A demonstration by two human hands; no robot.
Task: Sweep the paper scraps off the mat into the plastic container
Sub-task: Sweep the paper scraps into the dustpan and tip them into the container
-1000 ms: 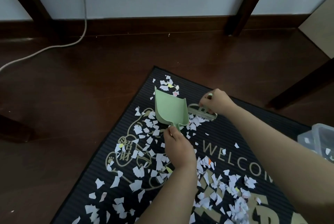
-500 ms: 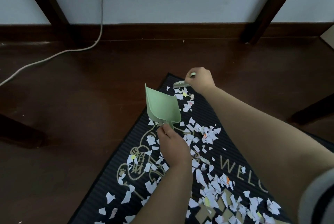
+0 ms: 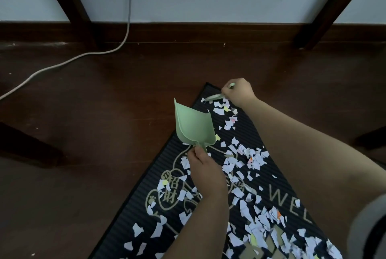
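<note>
Over ribbed mat (image 3: 133, 215): left hand (image 3: 205, 167) holds scooped dustpan (image 3: 193, 127), right hand (image 3: 239, 91) brush (image 3: 215, 97).

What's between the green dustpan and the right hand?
Head view: a small cluster of paper scraps on the mat, plus the brush that the right hand grips. The left hand holds the dustpan tilted up.

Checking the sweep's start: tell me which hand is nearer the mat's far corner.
Right. The right hand grips the brush beside the mat's far corner; the left hand holds the dustpan farther back along the left edge.
</note>
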